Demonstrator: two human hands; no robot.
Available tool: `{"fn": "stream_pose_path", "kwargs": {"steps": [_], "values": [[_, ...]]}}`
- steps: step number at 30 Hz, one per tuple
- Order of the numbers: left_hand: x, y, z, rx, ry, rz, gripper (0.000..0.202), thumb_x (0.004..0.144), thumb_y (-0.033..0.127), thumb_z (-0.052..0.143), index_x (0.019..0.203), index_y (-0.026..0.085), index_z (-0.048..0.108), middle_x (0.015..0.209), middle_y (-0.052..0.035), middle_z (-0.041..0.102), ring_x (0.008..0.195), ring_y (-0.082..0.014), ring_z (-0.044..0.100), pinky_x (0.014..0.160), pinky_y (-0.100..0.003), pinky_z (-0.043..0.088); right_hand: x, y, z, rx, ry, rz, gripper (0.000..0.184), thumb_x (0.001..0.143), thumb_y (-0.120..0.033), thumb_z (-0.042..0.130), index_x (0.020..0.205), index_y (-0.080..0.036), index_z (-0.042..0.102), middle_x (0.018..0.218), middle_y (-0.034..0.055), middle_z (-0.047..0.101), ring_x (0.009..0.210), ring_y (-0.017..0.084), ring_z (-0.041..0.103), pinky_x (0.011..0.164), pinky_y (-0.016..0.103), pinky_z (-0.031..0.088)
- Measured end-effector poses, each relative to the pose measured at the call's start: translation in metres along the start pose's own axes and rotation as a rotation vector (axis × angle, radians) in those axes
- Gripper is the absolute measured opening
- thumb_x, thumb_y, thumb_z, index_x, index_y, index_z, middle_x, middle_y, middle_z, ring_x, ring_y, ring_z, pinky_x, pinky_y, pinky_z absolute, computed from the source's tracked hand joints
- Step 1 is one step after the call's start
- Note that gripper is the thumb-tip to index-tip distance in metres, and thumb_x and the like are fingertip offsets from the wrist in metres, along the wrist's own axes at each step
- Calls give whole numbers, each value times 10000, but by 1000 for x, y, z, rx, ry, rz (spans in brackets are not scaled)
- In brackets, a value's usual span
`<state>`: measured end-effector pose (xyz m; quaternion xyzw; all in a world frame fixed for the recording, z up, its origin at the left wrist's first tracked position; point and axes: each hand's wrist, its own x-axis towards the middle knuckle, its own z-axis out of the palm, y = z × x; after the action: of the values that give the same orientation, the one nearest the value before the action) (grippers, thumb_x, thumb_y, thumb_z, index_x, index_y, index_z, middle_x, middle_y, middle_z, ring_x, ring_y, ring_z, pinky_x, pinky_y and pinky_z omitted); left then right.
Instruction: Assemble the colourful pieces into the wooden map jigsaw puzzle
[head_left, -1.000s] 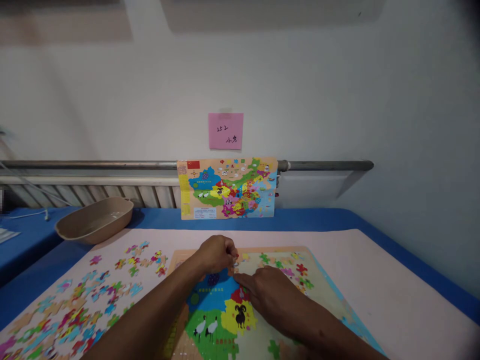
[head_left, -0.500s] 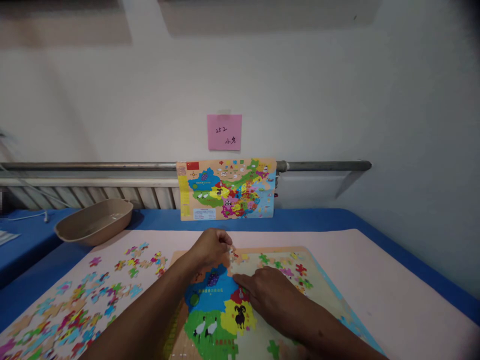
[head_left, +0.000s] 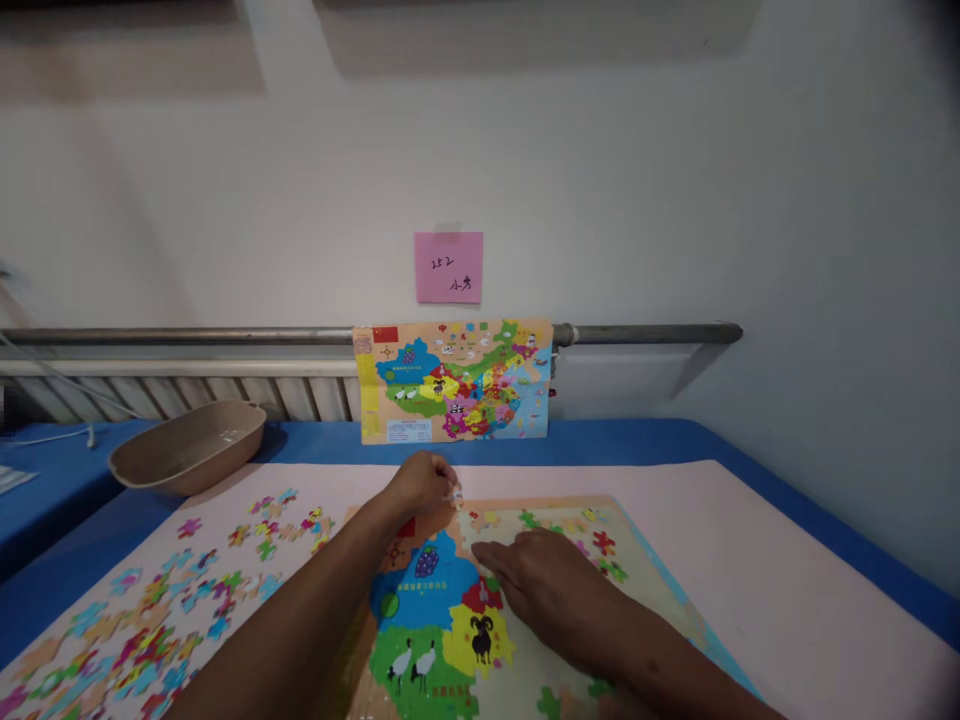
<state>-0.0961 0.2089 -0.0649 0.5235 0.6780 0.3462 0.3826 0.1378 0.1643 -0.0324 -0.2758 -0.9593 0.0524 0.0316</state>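
My left hand (head_left: 424,484) is at the top edge of a partly assembled map puzzle (head_left: 424,595), its fingers pinched on a small pale puzzle piece (head_left: 457,496) that is mostly hidden. Over the board, my right hand (head_left: 536,572) has its index finger stretched out, with the tip at the right edge of the joined pieces; its other fingers are partly hidden. The joined part shows a blue area with grapes, a green area with two white birds and a yellow area with a dark ram. Several loose pieces (head_left: 603,542) lie on the board's pale right side (head_left: 525,690).
Many loose puzzle pieces (head_left: 154,640) are scattered on the pink sheet (head_left: 675,490) at left. A brown basin (head_left: 187,455) stands on the blue table cover (head_left: 622,435). Behind, a printed map (head_left: 454,380) leans below a pipe (head_left: 652,333), under a pink note (head_left: 448,268).
My left hand has shifted slightly left along the top edge with the piece. My right index fingertip has moved a little to the right and up. The loose pieces look unchanged.
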Motion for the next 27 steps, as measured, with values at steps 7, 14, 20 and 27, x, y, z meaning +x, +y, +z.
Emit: {"fn": "stream_pose_path", "kwargs": {"steps": [7,14,20,27], "values": [[9,2,5,-12,-6,-25,46,620,94,689,636,137,684,564,-30,637,600,-187,626,549,-240,468,0,11,-9,-33,-38,60,262,922,-162,423,997,-242,661,720,51,672,616,179,571,554,307,191],[2,13,1,-74,-69,-21,106,626,33,639,644,127,684,575,-14,632,524,-122,532,508,-208,396,-3,35,-16,39,1,123,254,971,-214,404,960,-220,658,789,53,697,698,193,613,589,310,223],[-2,28,15,-153,-126,-21,142,651,1,593,632,135,635,617,-13,639,543,-111,555,521,-197,430,-6,48,-20,57,15,172,229,936,-173,438,996,-211,655,869,63,732,780,211,651,633,307,272],[3,30,32,-170,-126,-32,132,650,66,687,596,141,593,587,-17,610,556,-148,590,579,-265,532,-9,56,-20,42,51,198,182,929,-173,450,903,-213,627,855,36,731,780,200,655,648,301,278]]}}
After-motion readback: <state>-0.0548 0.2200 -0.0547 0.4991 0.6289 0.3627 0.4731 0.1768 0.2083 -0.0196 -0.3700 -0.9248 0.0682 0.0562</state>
